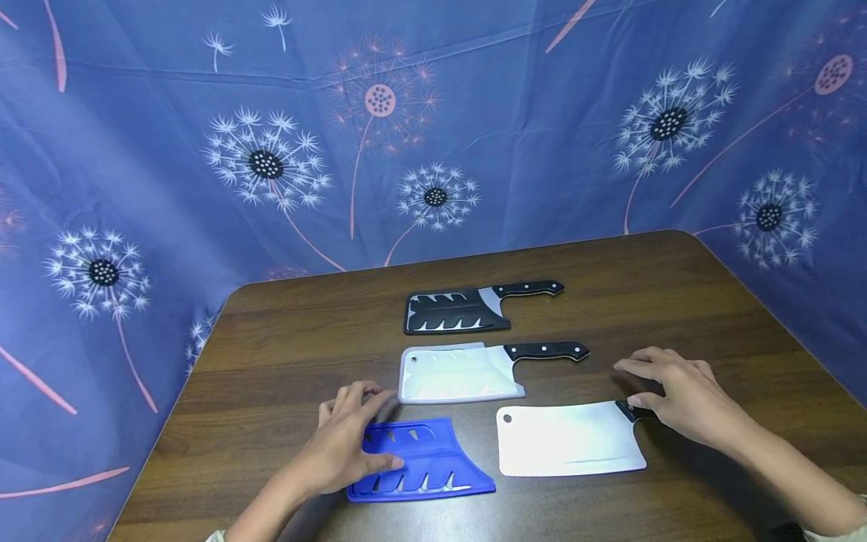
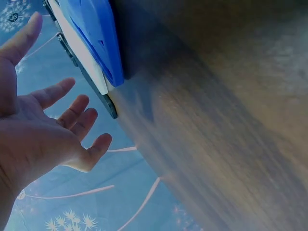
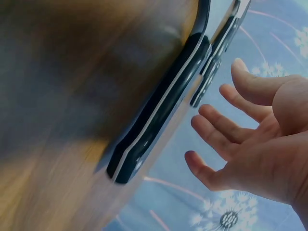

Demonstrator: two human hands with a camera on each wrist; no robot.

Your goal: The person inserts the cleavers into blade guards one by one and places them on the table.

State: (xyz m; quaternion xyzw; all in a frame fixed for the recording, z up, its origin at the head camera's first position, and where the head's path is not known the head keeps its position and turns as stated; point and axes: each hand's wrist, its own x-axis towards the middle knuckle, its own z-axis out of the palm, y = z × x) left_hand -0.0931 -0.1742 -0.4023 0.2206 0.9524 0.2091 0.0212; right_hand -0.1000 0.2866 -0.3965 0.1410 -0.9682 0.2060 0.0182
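A blue blade cover (image 1: 423,463) with slots lies flat on the near part of the table. Over its left end hovers my left hand (image 1: 345,444), fingers spread; the left wrist view shows a gap between them. To the right of the cover lies a bare cleaver (image 1: 572,440), its hanging hole at the upper left of the blade. My right hand (image 1: 684,395) is above its black handle (image 3: 159,110), hiding most of it in the head view. The right wrist view has these fingers loosely bent and apart from the handle.
Farther back lie a cleaver in a clear whitish cover (image 1: 460,373) and, behind it, one in a black cover (image 1: 454,312), both handles pointing right. The brown wooden table (image 1: 271,361) ends at a blue dandelion-print cloth (image 1: 515,150).
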